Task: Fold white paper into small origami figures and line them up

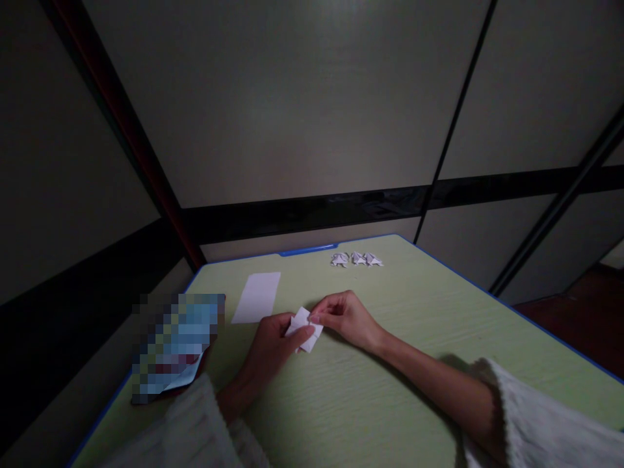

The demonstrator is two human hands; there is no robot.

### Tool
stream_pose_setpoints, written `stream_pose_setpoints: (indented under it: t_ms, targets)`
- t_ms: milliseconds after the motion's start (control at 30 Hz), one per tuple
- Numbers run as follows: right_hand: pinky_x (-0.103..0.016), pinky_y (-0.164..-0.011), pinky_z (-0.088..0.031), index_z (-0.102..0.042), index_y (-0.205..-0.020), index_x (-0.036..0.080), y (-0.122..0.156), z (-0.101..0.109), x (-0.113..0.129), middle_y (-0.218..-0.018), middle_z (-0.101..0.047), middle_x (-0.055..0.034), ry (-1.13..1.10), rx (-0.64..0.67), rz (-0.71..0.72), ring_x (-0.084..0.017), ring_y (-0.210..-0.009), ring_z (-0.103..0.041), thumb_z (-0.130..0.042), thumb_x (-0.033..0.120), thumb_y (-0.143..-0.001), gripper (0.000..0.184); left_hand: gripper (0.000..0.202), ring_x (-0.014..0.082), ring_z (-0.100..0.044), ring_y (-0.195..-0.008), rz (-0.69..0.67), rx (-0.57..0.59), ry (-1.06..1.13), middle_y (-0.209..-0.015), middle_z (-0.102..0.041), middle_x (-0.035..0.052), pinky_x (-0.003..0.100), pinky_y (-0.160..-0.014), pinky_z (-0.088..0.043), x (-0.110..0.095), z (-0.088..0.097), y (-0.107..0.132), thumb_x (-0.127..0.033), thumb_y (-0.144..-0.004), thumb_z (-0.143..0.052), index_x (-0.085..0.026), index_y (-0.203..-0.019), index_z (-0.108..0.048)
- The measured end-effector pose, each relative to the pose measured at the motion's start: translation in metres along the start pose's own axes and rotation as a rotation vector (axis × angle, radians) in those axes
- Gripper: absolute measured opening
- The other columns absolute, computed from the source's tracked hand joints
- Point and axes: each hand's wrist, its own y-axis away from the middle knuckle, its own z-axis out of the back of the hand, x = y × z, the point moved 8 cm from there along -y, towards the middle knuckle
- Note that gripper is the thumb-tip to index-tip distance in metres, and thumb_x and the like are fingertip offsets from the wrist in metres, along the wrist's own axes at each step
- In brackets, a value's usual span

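I note first the pale wall panels (302, 97) with dark framing strips, which fill the upper part of the head view. Below them is a light green table (390, 403) with a blue rim, dimly lit. Two white knitted sleeves (536, 422) enter from the bottom edge, the right forearm bare and lying across the tabletop. At the left edge of the table lies a flat blue item (175, 341), blurred beyond reading, with one corner past the rim. Just beyond it, a blank white sheet (257, 297) lies flat on the table, apart from both hands. The left hand (270, 348) is closed in a pinch, with the thumb pressed on top of the folded paper (305, 328) and the fingers tucked beneath it. The right hand (347, 316) meets it from the other side, fingertips drawn together on the paper's far edge and the other fingers curled. The folded paper is small, white and creased, held between the two hands near the middle of the table; I cannot tell whether it touches the surface. Smallest of all, three folded paper figures (356, 259) sit in a close row near the table's far edge, well apart from the hands.
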Motion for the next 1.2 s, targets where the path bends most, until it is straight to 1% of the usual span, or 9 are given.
stream_pose_setpoints:
  t_ms: [100, 233, 433, 533, 700, 867, 967, 1100, 1200]
  targets:
    - [-0.021, -0.048, -0.034, -0.060, -0.056, 0.008, -0.0002, -0.0005, -0.0010, -0.050, -0.057, 0.0004, -0.004, 0.012, -0.007, -0.006, -0.045, -0.046, -0.068, 0.029, -0.051, 0.022, 0.024, 0.0093, -0.038, -0.043, 0.010, -0.022, -0.081, -0.043, -0.047, -0.0032, 0.021, -0.042, -0.025, 0.0005, 0.0010, -0.0005, -0.034, -0.062, -0.056, -0.013, -0.051, -0.053]
    - [-0.021, -0.050, -0.034, -0.061, -0.057, 0.008, -0.0021, -0.0014, -0.0012, -0.051, -0.057, 0.0009, -0.054, 0.036, -0.005, -0.006, -0.046, -0.046, -0.067, 0.027, -0.052, 0.020, 0.025, 0.0089, -0.038, -0.043, -0.008, -0.038, -0.096, -0.043, -0.046, -0.0041, 0.020, -0.043, -0.026, -0.0042, 0.0016, -0.0006, -0.034, -0.063, -0.053, -0.013, -0.049, -0.051]
    - [-0.021, -0.050, -0.034, -0.058, -0.054, 0.009, -0.0038, 0.0029, -0.0032, -0.050, -0.056, 0.0013, -0.071, -0.037, -0.020, -0.006, -0.045, -0.046, -0.070, 0.023, -0.048, 0.019, 0.026, 0.0086, -0.036, -0.042, 0.006, -0.075, -0.092, -0.041, -0.043, -0.0050, 0.020, -0.042, -0.025, -0.0068, 0.0037, 0.0006, -0.033, -0.062, -0.052, -0.014, -0.045, -0.048]
    - [-0.020, -0.046, -0.032, -0.055, -0.054, 0.009, -0.0036, 0.0040, -0.0051, -0.048, -0.053, 0.0022, -0.033, -0.061, -0.023, -0.005, -0.043, -0.042, -0.070, 0.023, -0.048, 0.020, 0.024, 0.0089, -0.036, -0.042, 0.009, -0.064, -0.099, -0.042, -0.043, -0.0050, 0.020, -0.042, -0.025, -0.0045, 0.0031, 0.0003, -0.033, -0.062, -0.051, -0.014, -0.048, -0.049]
    - [-0.019, -0.043, -0.028, -0.051, -0.053, 0.011, -0.0041, 0.0017, -0.0070, -0.044, -0.047, 0.0047, 0.009, -0.055, 0.002, -0.004, -0.041, -0.036, -0.067, 0.023, -0.051, 0.021, 0.024, 0.0084, -0.034, -0.042, -0.013, -0.038, -0.109, -0.042, -0.039, -0.0056, 0.020, -0.041, -0.023, -0.0016, 0.0026, -0.0008, -0.033, -0.063, -0.049, -0.014, -0.048, -0.047]
    - [-0.019, -0.042, -0.027, -0.049, -0.055, 0.011, -0.0028, 0.0016, -0.0042, -0.047, -0.045, 0.0041, 0.097, -0.070, 0.035, -0.004, -0.042, -0.036, -0.061, 0.021, -0.058, 0.015, 0.023, 0.0086, -0.034, -0.043, 0.021, -0.030, -0.076, -0.043, -0.040, -0.0055, 0.020, -0.042, -0.024, -0.0003, 0.0026, -0.0010, -0.033, -0.061, -0.051, -0.014, -0.049, -0.048]
    - [-0.019, -0.043, -0.027, -0.049, -0.056, 0.011, -0.0013, 0.0009, -0.0020, -0.049, -0.046, 0.0034, 0.123, -0.066, 0.047, -0.005, -0.043, -0.037, -0.059, 0.021, -0.059, 0.015, 0.023, 0.0086, -0.035, -0.044, 0.036, -0.003, -0.058, -0.044, -0.042, -0.0049, 0.020, -0.042, -0.025, -0.0017, -0.0003, 0.0000, -0.034, -0.060, -0.053, -0.013, -0.051, -0.049]
    - [-0.019, -0.043, -0.027, -0.048, -0.056, 0.012, -0.0014, -0.0021, -0.0006, -0.049, -0.046, 0.0038, 0.081, -0.034, 0.047, -0.004, -0.044, -0.038, -0.059, 0.021, -0.060, 0.015, 0.025, 0.0084, -0.034, -0.043, 0.036, -0.026, -0.065, -0.042, -0.041, -0.0051, 0.020, -0.042, -0.024, -0.0044, 0.0009, 0.0012, -0.034, -0.059, -0.055, -0.013, -0.046, -0.049]
    - [-0.019, -0.044, -0.027, -0.046, -0.057, 0.013, -0.0022, -0.0057, -0.0002, -0.047, -0.044, 0.0052, -0.027, 0.019, 0.025, -0.004, -0.042, -0.037, -0.057, 0.025, -0.062, 0.017, 0.026, 0.0085, -0.035, -0.043, 0.027, -0.025, -0.012, -0.043, -0.043, -0.0047, 0.020, -0.043, -0.024, -0.0036, 0.0019, 0.0011, -0.035, -0.061, -0.054, -0.012, -0.049, -0.053]
